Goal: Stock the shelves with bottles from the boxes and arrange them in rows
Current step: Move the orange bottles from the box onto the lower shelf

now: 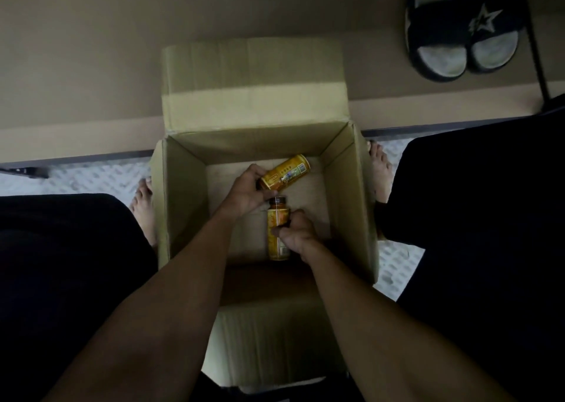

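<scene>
Judging from the left edge inward, the job looks well advanced at this box: beside the bare left foot point(145, 209) the cardboard box point(183, 205) stands open on the floor, flaps folded out, and its bottom shows bare card almost everywhere, with only two bottles left inside. No shelf with stocked rows is in view, so how much has been arranged cannot be read from here. What plainly remains is to lift these last two out, carry them to the shelf and line them up. The left grip point(247, 192) reaches down into the middle of the box and is clenched around the neck end of the yellow bottle point(287, 172), which lies slanted with its base pointing toward the far right corner. Its cap is hidden inside the fingers. Just nearer and slightly to the right, the right grip point(298, 236) is wrapped around the body of the second bottle point(276, 244), fingers curled over its right side, its dark cap pointing away and close under the left thumb (whether either bottle has left the box floor, I cannot tell). Right of the box is the bare right foot point(380, 172), and well beyond it, at the upper right, a pair of dark slippers point(461, 28).
</scene>
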